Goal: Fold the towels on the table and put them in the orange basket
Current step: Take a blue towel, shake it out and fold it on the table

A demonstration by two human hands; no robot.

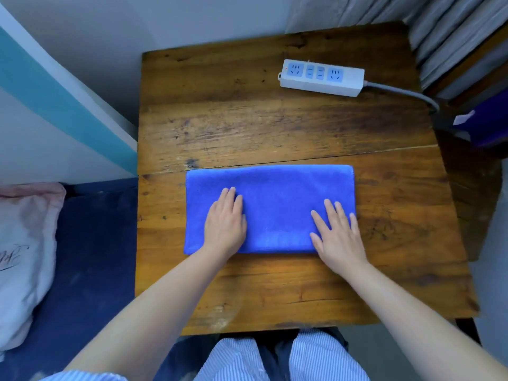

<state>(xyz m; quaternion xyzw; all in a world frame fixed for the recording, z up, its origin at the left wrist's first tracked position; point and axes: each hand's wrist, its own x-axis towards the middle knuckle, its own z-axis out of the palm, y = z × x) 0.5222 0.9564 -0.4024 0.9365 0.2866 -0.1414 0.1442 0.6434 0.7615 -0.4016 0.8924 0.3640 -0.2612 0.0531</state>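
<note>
The blue towel (270, 207) lies folded into a long rectangle on the wooden surface (275, 127), under both hands. The left hand (225, 221) rests flat on its left part, fingers straight and relaxed. The right hand (336, 235) rests flat on its right part, fingers spread, grasping nothing. Beyond the right hand, well apart, a white power strip (321, 77) lies on the surface. Left of the left hand is a pink pillow (24, 243).
</note>
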